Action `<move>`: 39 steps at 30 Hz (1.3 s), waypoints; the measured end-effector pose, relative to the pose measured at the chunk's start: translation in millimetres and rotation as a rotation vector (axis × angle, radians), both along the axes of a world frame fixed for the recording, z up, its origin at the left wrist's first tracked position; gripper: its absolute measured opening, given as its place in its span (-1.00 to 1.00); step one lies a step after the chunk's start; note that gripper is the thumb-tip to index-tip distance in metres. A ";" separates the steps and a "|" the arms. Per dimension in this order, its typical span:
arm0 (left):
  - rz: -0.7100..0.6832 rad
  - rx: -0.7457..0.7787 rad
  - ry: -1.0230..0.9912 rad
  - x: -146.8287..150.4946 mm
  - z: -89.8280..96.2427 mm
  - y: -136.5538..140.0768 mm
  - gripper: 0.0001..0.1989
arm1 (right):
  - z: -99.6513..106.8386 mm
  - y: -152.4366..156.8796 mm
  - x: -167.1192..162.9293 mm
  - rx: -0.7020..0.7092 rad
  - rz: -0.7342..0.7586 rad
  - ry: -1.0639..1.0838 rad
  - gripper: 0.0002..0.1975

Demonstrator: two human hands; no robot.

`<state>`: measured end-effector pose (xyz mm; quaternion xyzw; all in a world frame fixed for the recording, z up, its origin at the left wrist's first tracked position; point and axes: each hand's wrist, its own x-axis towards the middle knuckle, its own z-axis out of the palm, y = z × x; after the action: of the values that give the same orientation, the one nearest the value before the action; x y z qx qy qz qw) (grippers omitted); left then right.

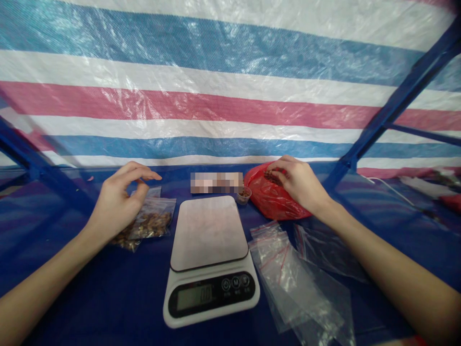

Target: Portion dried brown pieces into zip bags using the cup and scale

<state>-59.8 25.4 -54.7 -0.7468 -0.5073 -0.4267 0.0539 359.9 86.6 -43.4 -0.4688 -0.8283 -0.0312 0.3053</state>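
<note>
My left hand [124, 194] hovers at the left with thumb and fingers apart, holding nothing. Just below it lie clear zip bags [155, 218] filled with small brown pieces. At the mouth of a red plastic bag [284, 206], my right hand [297, 180] has its fingers curled around small brown pieces [273, 177]; part of the grip is hidden. Between the hands stands a white digital kitchen scale [209, 235] with a bare platform, its display reading 0.0. Flat clear zip bags [288, 283] are spread to the right of the scale.
Behind the scale are a blurred-out box-shaped item [216, 183] and a small clear cup [244, 195] of brown pieces. A blue cloth [118, 293] covers the table. Blue metal posts [392, 105] rise at both sides, before a striped plastic sheet [216, 110].
</note>
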 end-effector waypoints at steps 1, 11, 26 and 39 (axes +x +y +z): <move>-0.002 0.000 -0.002 0.8 0.4 -0.6 -0.72 | 2.8 -3.0 -1.8 0.016 -0.004 0.007 -0.74; -0.016 -0.026 0.005 5.8 1.0 -2.4 -0.70 | 6.5 -34.0 -36.7 0.090 0.193 0.101 -0.72; -0.043 -0.046 0.032 5.9 -0.4 -1.0 -0.69 | -13.1 -35.4 -45.5 -0.004 0.370 0.049 -0.67; -0.049 -0.057 0.048 4.9 -0.6 -0.6 -0.69 | -5.0 -35.8 -41.0 0.019 0.254 0.103 -0.56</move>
<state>-54.9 24.8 -55.3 -0.7704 -0.4993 -0.3951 0.0341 319.0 50.8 -48.4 -0.3583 -0.8638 0.0238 0.3536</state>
